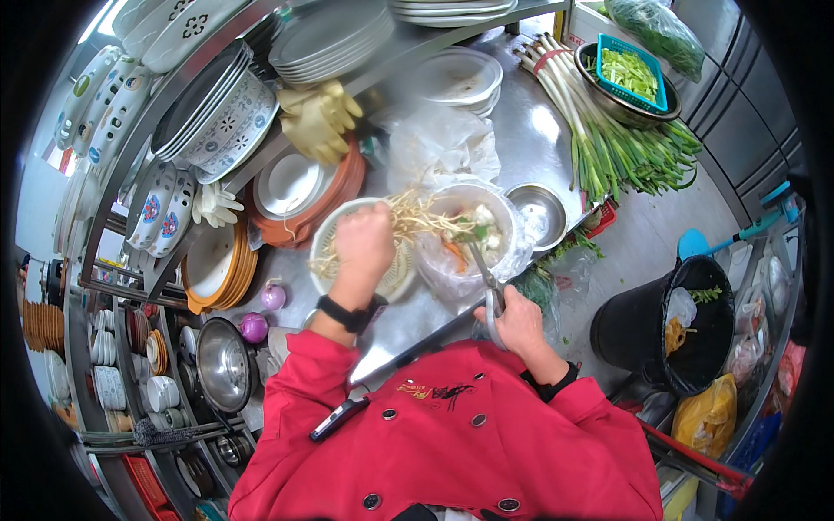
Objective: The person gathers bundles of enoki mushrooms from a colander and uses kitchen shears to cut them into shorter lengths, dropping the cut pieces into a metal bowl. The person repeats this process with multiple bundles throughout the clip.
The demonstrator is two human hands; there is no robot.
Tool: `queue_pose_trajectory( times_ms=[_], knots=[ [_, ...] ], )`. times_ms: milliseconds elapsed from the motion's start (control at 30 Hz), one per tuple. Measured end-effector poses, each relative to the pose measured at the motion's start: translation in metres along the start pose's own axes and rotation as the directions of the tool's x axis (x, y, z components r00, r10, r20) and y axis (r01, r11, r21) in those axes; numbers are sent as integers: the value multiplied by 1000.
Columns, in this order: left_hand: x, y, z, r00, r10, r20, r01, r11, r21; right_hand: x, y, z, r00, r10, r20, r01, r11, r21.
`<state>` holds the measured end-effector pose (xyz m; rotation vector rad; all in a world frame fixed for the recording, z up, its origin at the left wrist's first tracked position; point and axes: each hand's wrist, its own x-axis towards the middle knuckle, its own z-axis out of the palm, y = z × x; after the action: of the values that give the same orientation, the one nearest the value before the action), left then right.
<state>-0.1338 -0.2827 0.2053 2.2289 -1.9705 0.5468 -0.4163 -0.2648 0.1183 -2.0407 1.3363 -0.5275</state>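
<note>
A bunch of pale thin roots (417, 218) is gripped in my left hand (365, 241), over a white plastic colander (319, 260) that holds more of them. The roots reach right across a white tub lined with clear plastic (449, 273), which holds pale, orange and green vegetable scraps (479, 238). My right hand (518, 319) is closed around the handles of metal kitchen scissors (492, 286), whose blades point into the tub near the root ends. Whether the blades touch the roots, I cannot tell. Close beside the tub stands a steel bowl (537, 215).
Long leeks or scallions (593, 137) and a teal basket of cut greens (629, 71) lie back right. A black bin (625, 332) stands on the floor at right. Brown-rimmed dishes (218, 267), red onions (253, 327) and a dish shelf (124, 182) are at left.
</note>
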Motion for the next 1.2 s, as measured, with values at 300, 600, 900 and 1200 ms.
queue_pose_trajectory(
  times_ms=[300,600,900,1200],
  knots=[
    [-10,1,-2,996,-58,64,59,998,0,6,-4,4,994,-91,-60,93,995,40],
    [-19,-12,0,984,-150,96,152,988,-11,7,-7,3,993,-117,-28,118,992,38],
    [-22,-8,-13,944,-267,197,281,959,-48,17,-22,-1,993,-105,59,98,989,111],
    [-33,-6,-9,946,-261,193,275,960,-48,18,-24,6,993,-92,78,81,988,134]
  ],
)
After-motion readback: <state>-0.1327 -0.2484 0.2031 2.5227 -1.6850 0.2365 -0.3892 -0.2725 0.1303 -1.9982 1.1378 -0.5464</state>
